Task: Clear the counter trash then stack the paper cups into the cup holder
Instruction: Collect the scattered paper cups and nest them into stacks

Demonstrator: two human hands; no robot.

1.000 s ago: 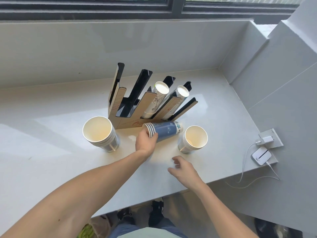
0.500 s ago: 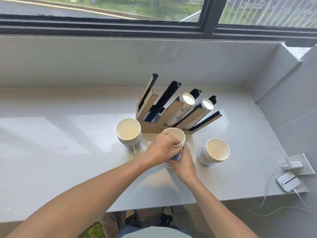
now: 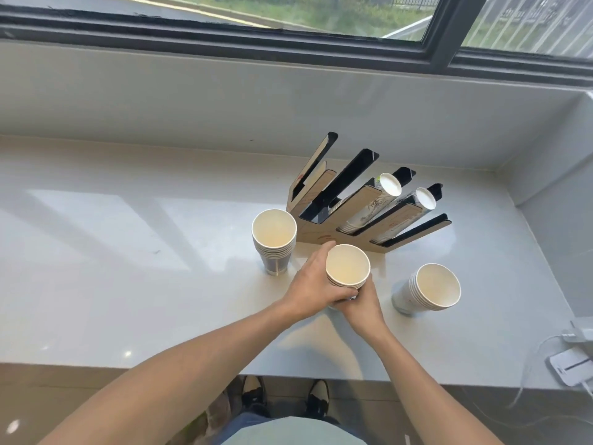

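Note:
A short stack of blue paper cups point(image 3: 347, 266) stands upright, mouth up, in front of the cup holder. My left hand point(image 3: 316, 284) wraps its left side and my right hand point(image 3: 362, 301) grips its lower right. The wood-and-black slanted cup holder point(image 3: 333, 200) stands behind, with two cup stacks point(image 3: 378, 200) lying in its right slots and its left slots bare. A grey cup stack point(image 3: 273, 240) stands left of the holder. A white cup stack point(image 3: 430, 289) stands at the right.
The pale counter point(image 3: 128, 252) ends at a front edge point(image 3: 160, 367) near my body. A wall and window sill run behind the holder. At the right edge lie a white charger point(image 3: 569, 369) and its cable point(image 3: 526, 377).
The blue cup stack, lying on its side a second ago under my left hand, now stands upright in both hands. My right hand has come in to grip its lower part.

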